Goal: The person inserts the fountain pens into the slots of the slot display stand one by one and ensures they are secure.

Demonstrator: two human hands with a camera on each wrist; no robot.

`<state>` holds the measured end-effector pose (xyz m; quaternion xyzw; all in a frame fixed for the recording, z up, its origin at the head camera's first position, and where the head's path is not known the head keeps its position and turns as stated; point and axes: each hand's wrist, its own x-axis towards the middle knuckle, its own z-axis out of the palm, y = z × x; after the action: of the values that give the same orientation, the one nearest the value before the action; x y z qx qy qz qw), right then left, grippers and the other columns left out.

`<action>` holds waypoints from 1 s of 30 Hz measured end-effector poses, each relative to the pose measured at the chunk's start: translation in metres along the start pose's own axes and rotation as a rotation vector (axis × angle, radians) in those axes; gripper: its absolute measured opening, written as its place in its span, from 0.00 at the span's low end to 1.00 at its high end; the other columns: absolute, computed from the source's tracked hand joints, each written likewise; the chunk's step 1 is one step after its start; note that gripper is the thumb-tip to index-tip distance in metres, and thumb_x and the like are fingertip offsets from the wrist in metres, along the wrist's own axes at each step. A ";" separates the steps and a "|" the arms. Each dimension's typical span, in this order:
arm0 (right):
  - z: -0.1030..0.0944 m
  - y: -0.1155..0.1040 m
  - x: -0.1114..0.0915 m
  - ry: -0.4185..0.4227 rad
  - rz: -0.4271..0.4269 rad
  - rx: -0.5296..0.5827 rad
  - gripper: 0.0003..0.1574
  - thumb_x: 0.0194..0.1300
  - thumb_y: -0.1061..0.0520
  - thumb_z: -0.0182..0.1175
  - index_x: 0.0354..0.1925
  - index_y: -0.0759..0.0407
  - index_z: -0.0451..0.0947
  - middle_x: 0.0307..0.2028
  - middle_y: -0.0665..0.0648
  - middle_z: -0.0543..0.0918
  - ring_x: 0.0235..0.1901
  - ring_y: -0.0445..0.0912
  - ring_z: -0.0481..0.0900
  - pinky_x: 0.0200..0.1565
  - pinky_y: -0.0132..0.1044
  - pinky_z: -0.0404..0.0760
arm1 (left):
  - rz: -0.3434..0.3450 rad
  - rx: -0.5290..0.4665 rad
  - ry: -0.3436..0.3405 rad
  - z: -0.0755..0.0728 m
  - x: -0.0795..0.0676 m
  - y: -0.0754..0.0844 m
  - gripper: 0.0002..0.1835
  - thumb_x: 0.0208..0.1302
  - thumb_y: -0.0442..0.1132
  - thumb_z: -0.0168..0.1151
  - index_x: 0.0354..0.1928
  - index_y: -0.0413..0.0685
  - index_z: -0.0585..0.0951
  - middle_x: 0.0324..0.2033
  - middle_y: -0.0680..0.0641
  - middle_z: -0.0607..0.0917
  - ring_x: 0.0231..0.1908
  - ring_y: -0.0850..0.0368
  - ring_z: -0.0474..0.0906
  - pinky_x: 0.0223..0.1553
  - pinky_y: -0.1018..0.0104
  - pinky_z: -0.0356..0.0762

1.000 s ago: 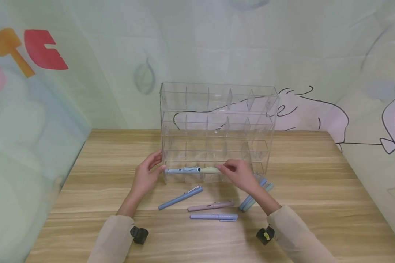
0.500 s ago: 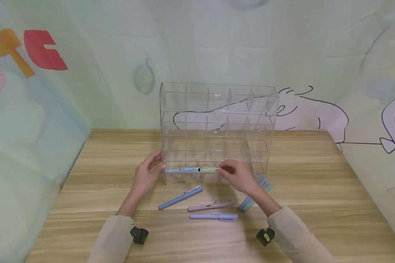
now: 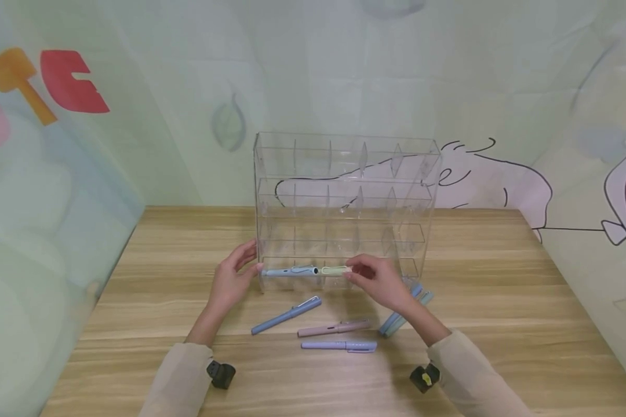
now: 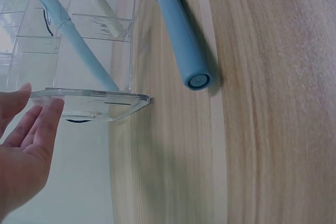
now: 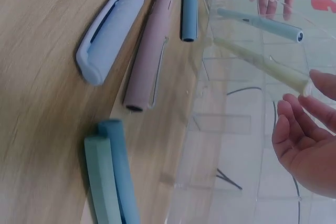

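A clear acrylic rack (image 3: 344, 181) with several tiers of compartments stands on the table. My left hand (image 3: 233, 277) rests against its left side, fingers fairly straight on the outer face and thumb at the front edge. A light blue pen (image 3: 290, 271) lies slanted in the bottom tier, close to that hand. Beside it is a pale green pen (image 5: 257, 62), tilted, its lower end in the bottom tier. My right hand (image 3: 379, 280) pinches the clip end of the pale green pen between thumb and fingers.
In front of the rack lie a darker blue pen (image 3: 286, 315), a mauve pen (image 3: 334, 328) and a lavender pen (image 3: 339, 346). A blue pen (image 5: 122, 169) and a teal-green pen (image 5: 100, 174) lie together under the right forearm. A printed backdrop (image 3: 188, 87) stands behind the table.
The pale green pen has turned slightly, so its clip now shows along the front. My right fingertips have shifted a little right at its end. My left hand stays against the rack.
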<state>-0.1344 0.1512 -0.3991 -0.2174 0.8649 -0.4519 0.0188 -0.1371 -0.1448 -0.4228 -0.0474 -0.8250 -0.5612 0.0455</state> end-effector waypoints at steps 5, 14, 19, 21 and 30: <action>-0.015 0.005 -0.008 -0.037 0.011 0.028 0.17 0.58 0.61 0.62 0.46 0.66 0.76 0.33 0.56 0.80 0.32 0.44 0.76 0.34 0.32 0.81 | -0.002 -0.010 -0.001 0.000 0.000 0.000 0.26 0.58 0.25 0.59 0.60 0.36 0.67 0.52 0.35 0.75 0.54 0.44 0.71 0.57 0.66 0.70; -0.058 0.026 -0.033 -0.183 -0.083 0.018 0.15 0.56 0.68 0.62 0.44 0.65 0.76 0.39 0.55 0.79 0.35 0.46 0.75 0.35 0.33 0.80 | 0.011 -0.013 -0.004 0.001 0.000 -0.002 0.26 0.58 0.25 0.59 0.60 0.35 0.67 0.52 0.35 0.75 0.53 0.44 0.72 0.58 0.66 0.70; -0.085 0.045 -0.054 -0.231 -0.100 0.033 0.17 0.55 0.66 0.63 0.45 0.62 0.76 0.43 0.58 0.78 0.40 0.42 0.74 0.39 0.34 0.81 | 0.007 -0.014 -0.001 0.001 0.000 -0.002 0.26 0.58 0.25 0.59 0.60 0.36 0.68 0.52 0.35 0.75 0.53 0.44 0.72 0.57 0.67 0.70; -0.093 0.052 -0.061 -0.228 -0.078 0.020 0.18 0.55 0.64 0.64 0.46 0.61 0.76 0.45 0.61 0.77 0.41 0.41 0.73 0.40 0.35 0.81 | 0.005 -0.013 -0.002 0.001 0.000 -0.002 0.26 0.58 0.25 0.59 0.60 0.36 0.67 0.52 0.35 0.75 0.53 0.44 0.72 0.57 0.66 0.70; -0.100 0.087 -0.086 -0.209 0.079 -0.056 0.17 0.54 0.62 0.65 0.44 0.61 0.77 0.47 0.60 0.74 0.45 0.46 0.69 0.40 0.41 0.79 | 0.000 -0.007 -0.004 0.001 0.000 -0.003 0.26 0.58 0.25 0.59 0.60 0.35 0.67 0.53 0.35 0.75 0.54 0.44 0.71 0.59 0.64 0.69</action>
<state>-0.1106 0.3051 -0.4227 -0.2294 0.8785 -0.4013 0.1207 -0.1379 -0.1449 -0.4256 -0.0488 -0.8231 -0.5641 0.0439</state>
